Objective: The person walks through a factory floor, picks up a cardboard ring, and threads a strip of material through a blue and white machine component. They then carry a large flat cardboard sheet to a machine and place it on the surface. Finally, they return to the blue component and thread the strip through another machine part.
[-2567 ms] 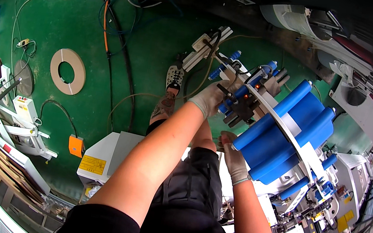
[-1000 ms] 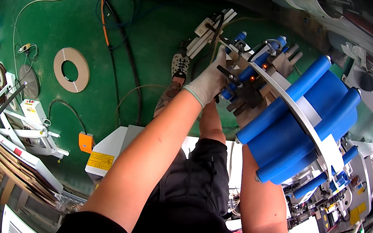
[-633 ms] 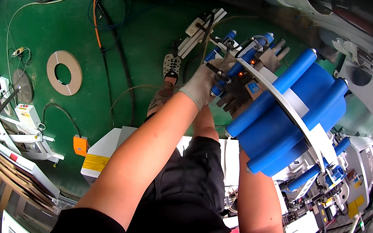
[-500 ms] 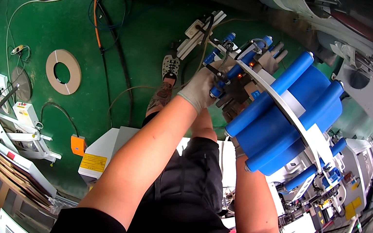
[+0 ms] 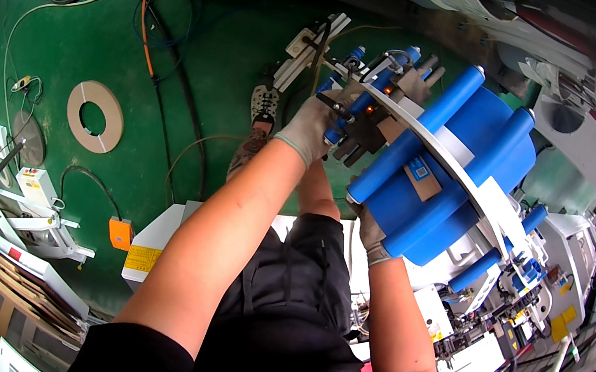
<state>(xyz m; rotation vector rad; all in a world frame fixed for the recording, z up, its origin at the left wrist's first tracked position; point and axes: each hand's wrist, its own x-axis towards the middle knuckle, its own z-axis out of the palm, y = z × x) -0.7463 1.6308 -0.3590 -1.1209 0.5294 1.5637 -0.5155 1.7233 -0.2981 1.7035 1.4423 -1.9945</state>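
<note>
Black trousers (image 5: 291, 319) and dark sleeves nearest, at the lower edge, with 2 bare forearms rising from them toward a machine. Right hand (image 5: 367, 233) gloved in grey, tucked under the blue roll (image 5: 465, 175) at its lower left end, mostly hidden behind the blue rollers (image 5: 396, 163); cannot tell whether those fingers are spread or curled. Left hand (image 5: 316, 122) also grey-gloved, higher up, at the small black clamp assembly (image 5: 360, 121) on the white ring plate (image 5: 464, 182), fingers (image 5: 333, 105) curled together around a short blue-handled part there, thumb side toward the plate. Blue roll large, wound with a white band near the middle, ringed by several long blue rollers tilted up to the right and fixed through the white ring plate. White and grey machine housing (image 5: 594, 157) to the right, with smaller blue rollers (image 5: 491, 258) and black fittings lower right. White cabinet (image 5: 156, 233) with a yellow label just left of the trousers, an orange box (image 5: 120, 234) beside it on the green floor (image 5: 199, 67). White metal frame (image 5: 18, 210) and stacked cardboard at lower left. Further out on the green floor, a patterned shoe (image 5: 258, 120) below the left hand, a tan flat ring (image 5: 94, 116) well to the left, loops of black, white and orange cable (image 5: 146, 11) beyond, near the top edge.
</note>
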